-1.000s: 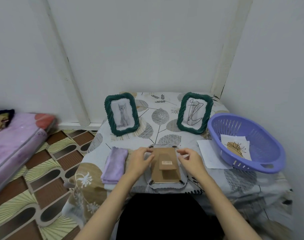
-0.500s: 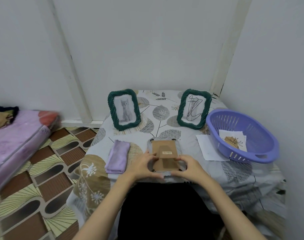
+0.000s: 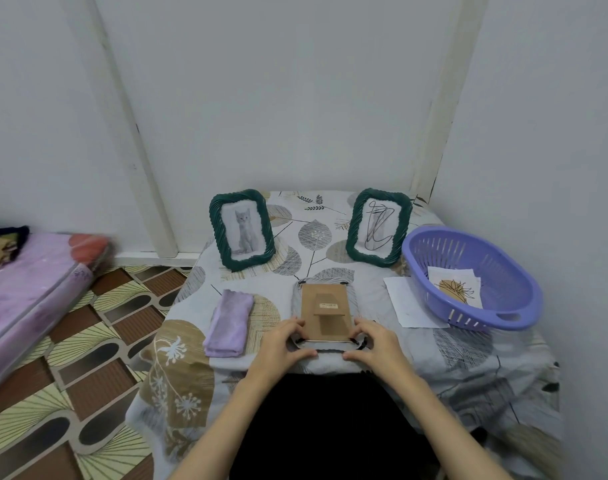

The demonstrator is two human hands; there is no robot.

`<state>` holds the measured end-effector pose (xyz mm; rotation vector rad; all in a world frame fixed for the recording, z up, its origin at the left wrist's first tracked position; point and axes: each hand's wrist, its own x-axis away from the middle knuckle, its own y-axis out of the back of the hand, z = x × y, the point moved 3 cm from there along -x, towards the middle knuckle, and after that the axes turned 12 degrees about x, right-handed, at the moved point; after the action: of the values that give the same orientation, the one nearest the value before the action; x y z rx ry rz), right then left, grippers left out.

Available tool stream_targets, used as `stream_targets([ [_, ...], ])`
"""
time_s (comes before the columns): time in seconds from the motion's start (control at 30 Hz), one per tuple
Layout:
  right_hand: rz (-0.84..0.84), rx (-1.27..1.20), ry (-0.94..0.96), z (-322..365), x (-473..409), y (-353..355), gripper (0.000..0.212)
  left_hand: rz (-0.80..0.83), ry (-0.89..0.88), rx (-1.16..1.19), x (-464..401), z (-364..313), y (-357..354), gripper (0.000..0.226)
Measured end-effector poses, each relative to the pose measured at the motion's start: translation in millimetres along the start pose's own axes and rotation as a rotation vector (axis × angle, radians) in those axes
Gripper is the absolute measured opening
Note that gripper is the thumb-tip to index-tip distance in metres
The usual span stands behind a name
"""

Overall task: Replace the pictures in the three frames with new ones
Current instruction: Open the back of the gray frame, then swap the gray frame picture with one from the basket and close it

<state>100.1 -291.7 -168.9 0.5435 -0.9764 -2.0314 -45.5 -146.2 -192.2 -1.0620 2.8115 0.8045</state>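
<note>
Both forearms reach in from below, meeting at the near edge of the face-down frame (image 3: 325, 313) on the table (image 3: 468, 362). The left hand (image 3: 284, 344) and right hand (image 3: 375, 346) curl fingers and thumbs around its near corners, seemingly gripping.

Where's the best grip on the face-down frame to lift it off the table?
Probably the two long side edges of the face-down frame, approached from above. It lies flat, back up, with the folded stand in the middle; the left hand and right hand crowd its near corners.
</note>
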Motion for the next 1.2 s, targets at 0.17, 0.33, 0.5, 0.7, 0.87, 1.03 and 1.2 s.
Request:
stream_targets([
  [0.17, -0.018, 0.013, 0.019, -2.4, 0.1, -3.6, 0.027, -0.008, 0.023, 0.026, 0.6, 3.9, -1.8, 0.029],
  [0.33, 0.041, -0.004, 0.050, -2.6, 1.7, -2.6, 0.034, 0.015, 0.009, 0.043, 2.9, 1.0, -1.1, 0.026],
  [0.5, -0.090, -0.119, -0.048, 6.2, -11.2, 12.5, 0.014, -0.157, 0.091, 0.262, -10.3, -15.1, 7.2, 0.014],
  [0.7, -0.031, -0.257, -0.240, 23.0, -33.3, 6.3, 0.017, -0.096, 0.302, 0.336, -34.3, -19.4, -2.0, 0.027],
  [0.87, -0.018, -0.346, -0.272, 16.9, -25.3, 6.2, 0.011, -0.084, 0.299, 0.362, -30.6, -23.9, -1.7, 0.014],
  [1.03, -0.021, -0.401, -0.254, 15.1, -20.9, 9.5, 0.016, -0.069, 0.266, 0.411, -29.7, -27.0, 2.3, 0.024],
  [1.2, -0.010, -0.369, -0.194, 15.8, -19.5, 10.3, 0.022, -0.105, 0.248, 0.565, -29.8, -29.3, 5.4, 0.051],
])
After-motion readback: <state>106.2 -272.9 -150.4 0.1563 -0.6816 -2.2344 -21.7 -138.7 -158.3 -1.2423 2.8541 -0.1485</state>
